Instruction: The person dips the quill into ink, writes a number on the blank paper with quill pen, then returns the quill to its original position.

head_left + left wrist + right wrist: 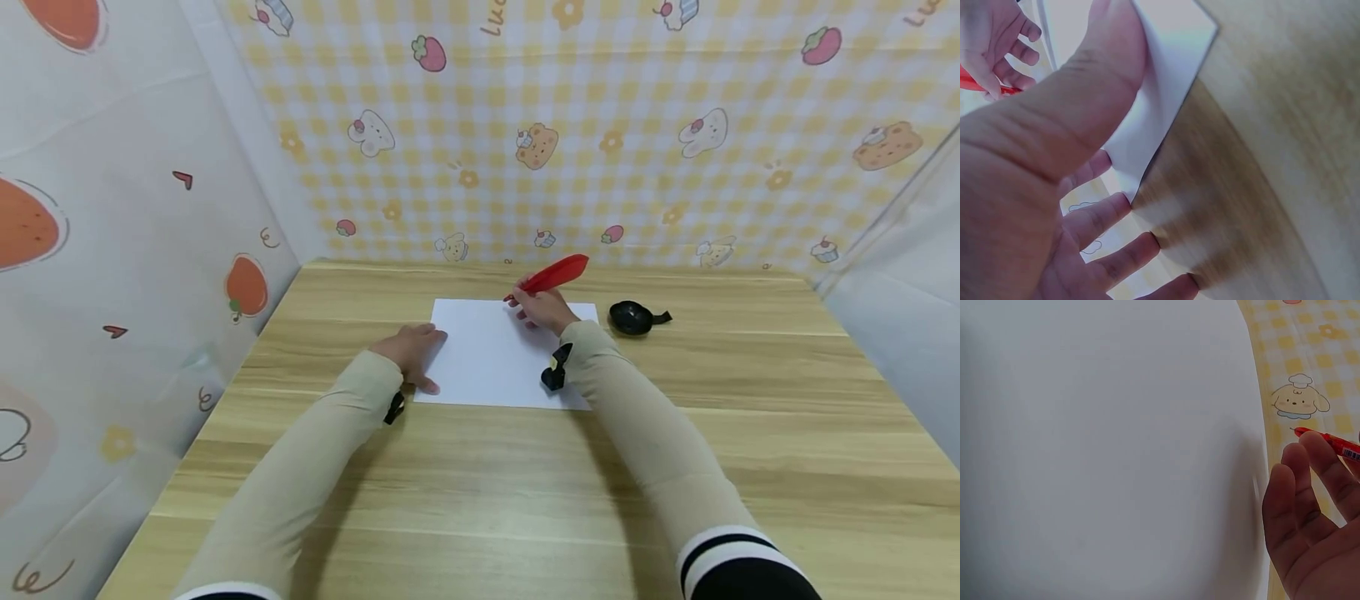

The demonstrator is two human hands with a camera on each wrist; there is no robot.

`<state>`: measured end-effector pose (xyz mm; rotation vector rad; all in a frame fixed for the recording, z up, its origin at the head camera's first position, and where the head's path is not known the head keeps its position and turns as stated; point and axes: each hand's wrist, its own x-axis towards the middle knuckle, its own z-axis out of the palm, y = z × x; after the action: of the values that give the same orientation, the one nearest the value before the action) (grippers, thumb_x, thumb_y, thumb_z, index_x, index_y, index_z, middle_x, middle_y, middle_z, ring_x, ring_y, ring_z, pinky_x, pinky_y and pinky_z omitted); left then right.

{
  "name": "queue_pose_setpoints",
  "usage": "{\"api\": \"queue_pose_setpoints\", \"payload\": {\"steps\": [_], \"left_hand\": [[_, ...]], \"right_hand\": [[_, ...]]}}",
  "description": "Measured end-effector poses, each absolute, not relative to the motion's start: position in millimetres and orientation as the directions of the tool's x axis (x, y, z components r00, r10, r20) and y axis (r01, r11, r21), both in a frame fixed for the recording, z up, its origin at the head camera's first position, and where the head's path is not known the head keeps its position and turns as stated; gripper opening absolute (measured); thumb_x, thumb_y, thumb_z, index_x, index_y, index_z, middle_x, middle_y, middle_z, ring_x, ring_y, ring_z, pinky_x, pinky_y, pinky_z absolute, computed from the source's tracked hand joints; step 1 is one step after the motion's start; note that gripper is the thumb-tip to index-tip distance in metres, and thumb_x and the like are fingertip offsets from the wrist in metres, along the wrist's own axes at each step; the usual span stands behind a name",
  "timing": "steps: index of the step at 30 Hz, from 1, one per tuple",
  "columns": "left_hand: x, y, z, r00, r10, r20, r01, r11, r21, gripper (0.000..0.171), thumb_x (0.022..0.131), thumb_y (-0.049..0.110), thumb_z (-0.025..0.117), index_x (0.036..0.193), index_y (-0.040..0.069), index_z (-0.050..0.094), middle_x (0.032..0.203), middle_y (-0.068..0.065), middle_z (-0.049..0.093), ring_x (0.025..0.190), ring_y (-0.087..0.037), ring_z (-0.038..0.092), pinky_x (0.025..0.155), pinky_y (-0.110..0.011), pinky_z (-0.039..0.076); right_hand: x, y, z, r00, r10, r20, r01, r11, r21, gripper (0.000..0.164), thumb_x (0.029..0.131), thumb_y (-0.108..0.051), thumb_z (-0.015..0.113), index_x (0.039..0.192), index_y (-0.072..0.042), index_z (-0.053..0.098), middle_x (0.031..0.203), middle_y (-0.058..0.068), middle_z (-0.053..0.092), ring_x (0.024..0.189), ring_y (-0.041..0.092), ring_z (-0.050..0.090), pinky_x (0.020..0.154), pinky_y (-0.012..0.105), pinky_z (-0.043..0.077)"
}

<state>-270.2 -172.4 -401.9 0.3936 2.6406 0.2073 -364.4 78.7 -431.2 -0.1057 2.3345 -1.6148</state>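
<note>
A blank white sheet of paper [487,358] lies on the wooden table. At its left edge my left hand [412,350] rests with spread fingers; the thumb [1110,62] lies over the paper near a corner in the left wrist view. Over the sheet's far right part, my right hand [546,310] pinches a red feather pen [557,275], its plume leaning up to the right. In the right wrist view the pen's thin tip [1300,431] pokes out past the fingertips, apart from the paper. The other right-hand fingers are loosely bent.
Right of the paper sits a small black pan-shaped dish [632,317] with a short handle pointing right. A yellow checked cloth [645,125] hangs behind the table [480,500], and a white printed cloth [150,275] hangs along the left side.
</note>
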Motion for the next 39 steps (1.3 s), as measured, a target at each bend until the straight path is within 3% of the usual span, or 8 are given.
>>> {"api": "queue_pose_setpoints", "payload": {"steps": [28, 39], "left_hand": [[-270.6, -170.1, -399.6, -0.856, 0.308, -0.415, 0.245, 0.949, 0.198, 0.098, 0.075, 0.035, 0.084, 0.152, 0.010, 0.028, 0.159, -0.017, 0.018, 0.142, -0.042, 0.017, 0.105, -0.055, 0.034], [-272.3, -171.6, -402.9, -0.856, 0.319, -0.407, 0.255, 0.945, 0.206, 0.099, 0.074, 0.034, 0.084, 0.152, 0.010, 0.029, 0.158, -0.019, 0.019, 0.142, -0.043, 0.018, 0.105, -0.056, 0.034]], "right_hand": [[-365.7, 63.3, -438.9, -0.951, -0.184, -0.250, 0.140, 0.466, -0.874, 0.025, 0.102, -0.033, 0.049, 0.122, -0.018, 0.052, 0.100, 0.004, 0.064, 0.066, 0.016, 0.054, 0.054, 0.023, 0.043], [-363.9, 59.7, -437.0, -0.953, -0.171, -0.249, 0.128, 0.519, -0.845, 0.026, 0.102, -0.035, 0.047, 0.120, -0.018, 0.054, 0.076, 0.004, 0.059, 0.055, 0.012, 0.048, 0.052, 0.023, 0.043]]}}
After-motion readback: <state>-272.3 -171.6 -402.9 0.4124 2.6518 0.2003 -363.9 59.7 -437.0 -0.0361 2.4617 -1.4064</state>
